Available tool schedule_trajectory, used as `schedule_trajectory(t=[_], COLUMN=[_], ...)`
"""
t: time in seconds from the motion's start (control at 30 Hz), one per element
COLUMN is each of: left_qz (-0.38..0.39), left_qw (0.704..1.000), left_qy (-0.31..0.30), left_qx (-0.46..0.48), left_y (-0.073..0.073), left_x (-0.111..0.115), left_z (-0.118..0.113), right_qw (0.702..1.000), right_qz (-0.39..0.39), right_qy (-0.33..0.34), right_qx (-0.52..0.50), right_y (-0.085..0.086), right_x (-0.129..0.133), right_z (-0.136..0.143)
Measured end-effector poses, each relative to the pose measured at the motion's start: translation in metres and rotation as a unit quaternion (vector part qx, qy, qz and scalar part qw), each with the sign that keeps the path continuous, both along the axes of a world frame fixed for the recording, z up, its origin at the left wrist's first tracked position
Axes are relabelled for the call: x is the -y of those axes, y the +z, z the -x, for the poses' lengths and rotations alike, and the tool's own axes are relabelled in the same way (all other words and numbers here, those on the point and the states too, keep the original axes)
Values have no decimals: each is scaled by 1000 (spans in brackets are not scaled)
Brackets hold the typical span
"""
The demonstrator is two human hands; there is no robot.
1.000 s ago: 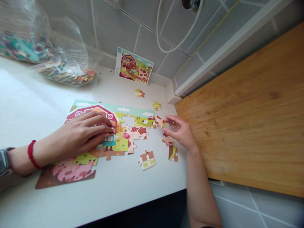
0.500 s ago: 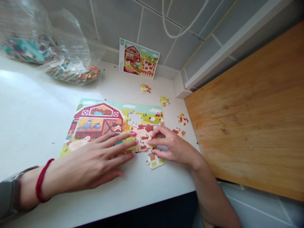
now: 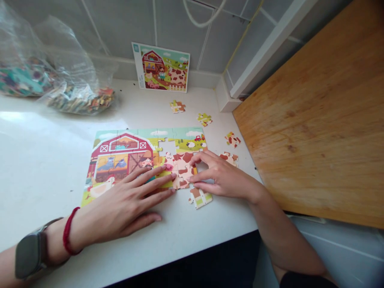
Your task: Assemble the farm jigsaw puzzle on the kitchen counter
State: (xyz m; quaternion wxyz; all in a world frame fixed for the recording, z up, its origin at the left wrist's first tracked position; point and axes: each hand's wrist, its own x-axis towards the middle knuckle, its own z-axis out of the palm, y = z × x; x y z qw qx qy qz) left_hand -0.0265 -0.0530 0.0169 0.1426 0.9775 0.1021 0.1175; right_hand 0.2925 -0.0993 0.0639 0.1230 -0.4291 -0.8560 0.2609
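Note:
A partly joined farm jigsaw puzzle (image 3: 120, 136) lies on the white surface, showing a red barn and a spotted cow. My left hand (image 3: 132, 204) rests flat across its lower middle, fingers stretched out and covering part of the picture. At the cow's right side, my right hand (image 3: 217, 174) is curled, its fingertips closed around a puzzle piece (image 3: 195, 169) that is mostly hidden by the fingers. Just below those fingertips sits a loose puzzle piece (image 3: 200, 198) with brown, white and green on it. A gap (image 3: 167, 147) shows the surface above the cow's head.
Several loose pieces (image 3: 204, 119) lie beyond and right of the puzzle. A picture card (image 3: 162, 68) leans against the tiled wall. Clear bags of puzzle pieces (image 3: 79, 98) stand at the back left. A wooden board (image 3: 315, 120) borders the right side.
The camera view has shifted and turned slightly. My left hand stays flat on the puzzle, and my right fingers remain at the cow's right edge with little movement.

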Motion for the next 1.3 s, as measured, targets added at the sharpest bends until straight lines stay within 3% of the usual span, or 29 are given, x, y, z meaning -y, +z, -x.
schedule_trajectory(t=[0.13, 0.33, 0.4, 0.5, 0.63, 0.8, 0.97, 1.13, 1.3], left_qz=[-15, -29, -41, -47, -22, -25, -76, -91, -99], left_qw=[1000, 999, 998, 997, 998, 997, 994, 995, 995], left_qy=[-8, -19, -27, -32, -16, 20, 7, 20, 17], left_qx=[-20, -22, -27, -45, -62, -69, -80, -41, 23], left_y=[0, 3, 4, 7, 16, 30, 41, 40, 37], left_x=[-1, -3, -4, -5, -5, -2, 9, 20, 23], left_z=[1, 2, 1, -1, -9, -26, -53, -70, -66], right_qw=[1000, 982, 985, 989, 987, 988, 991, 989, 990], right_qz=[3, -10, 27, 105, 136, 134, 113, 71, 40], right_qy=[-19, -174, -166, -98, -73, -67, -66, -129, -135], right_qx=[-12, -67, -27, 21, 42, 33, 14, 23, 29], right_y=[-1, 0, 1, 2, 3, 1, 2, -2, -8], right_x=[-1, -6, -6, -5, -2, 2, 5, -1, -3], right_z=[-2, -19, -23, -23, -17, -18, -20, -16, -11])
